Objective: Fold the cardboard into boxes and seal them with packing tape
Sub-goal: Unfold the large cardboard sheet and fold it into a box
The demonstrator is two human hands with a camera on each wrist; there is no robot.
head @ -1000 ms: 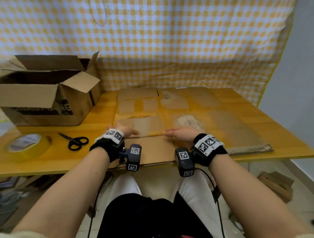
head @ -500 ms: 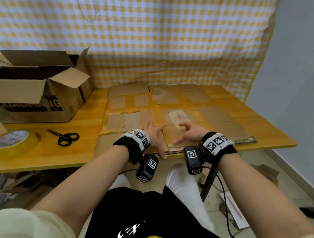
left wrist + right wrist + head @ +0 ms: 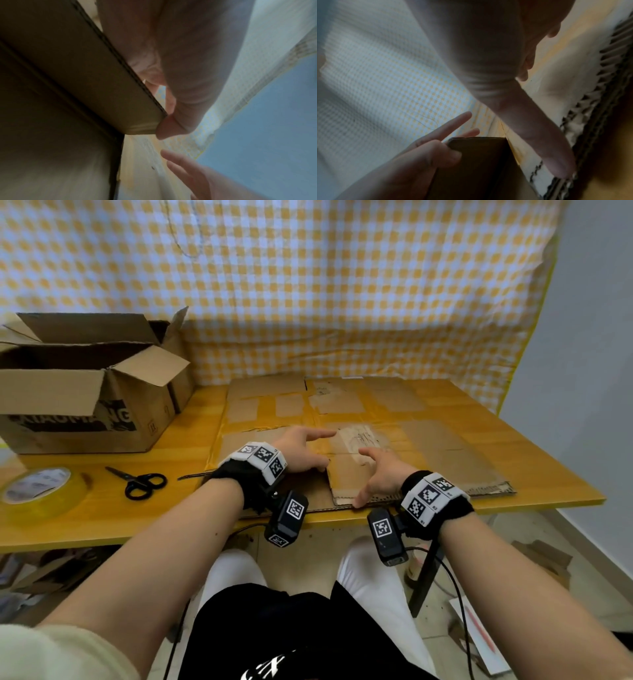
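A large flattened cardboard sheet, patched with old tape, lies on the wooden table with its near flaps at the front edge. My left hand holds the near left flap slightly raised, thumb at its corner and fingers on the other side; the right wrist view shows the same grip. My right hand arches over the neighbouring flap with relaxed fingers. Its thumb touches the flap's corrugated front edge.
An open brown box stands at the back left. Black scissors and a roll of clear packing tape lie left of the sheet. A yellow checked cloth hangs behind; cardboard scraps lie on the floor.
Both hands lay flat on the sheet's near part a second ago. The left hand has since taken and raised the left flap, and the right thumb has come to the front edge.
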